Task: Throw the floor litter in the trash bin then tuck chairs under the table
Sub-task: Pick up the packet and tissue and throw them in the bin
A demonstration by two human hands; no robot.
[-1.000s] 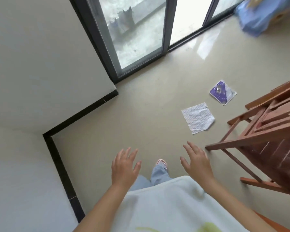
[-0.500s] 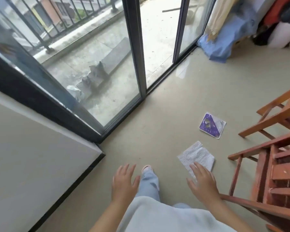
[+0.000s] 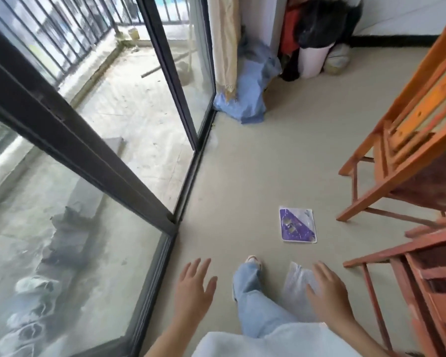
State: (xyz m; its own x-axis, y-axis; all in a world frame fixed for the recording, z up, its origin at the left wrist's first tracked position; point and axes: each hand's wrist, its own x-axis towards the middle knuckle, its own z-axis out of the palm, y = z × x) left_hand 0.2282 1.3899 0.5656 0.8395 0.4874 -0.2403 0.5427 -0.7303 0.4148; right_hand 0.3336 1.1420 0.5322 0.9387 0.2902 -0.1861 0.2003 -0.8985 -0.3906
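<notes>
Glass door (image 3: 93,155) at left. Left hand (image 3: 194,287) out flat, fingers spread, holds nothing. Leg (image 3: 252,295) in middle. White tissue (image 3: 298,279) on floor, partly under right hand (image 3: 328,292), fingers spread. Purple wrapper (image 3: 297,224) on floor, farther ahead. Chairs (image 3: 410,140) at right.

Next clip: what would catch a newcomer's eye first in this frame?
Probably the purple packet lying flat on the beige floor, mid-frame, left of the wooden chairs. Nearer the camera, a white tissue lies on the floor, partly hidden behind the open right hand; the left hand is spread open beside the glass door.
</notes>
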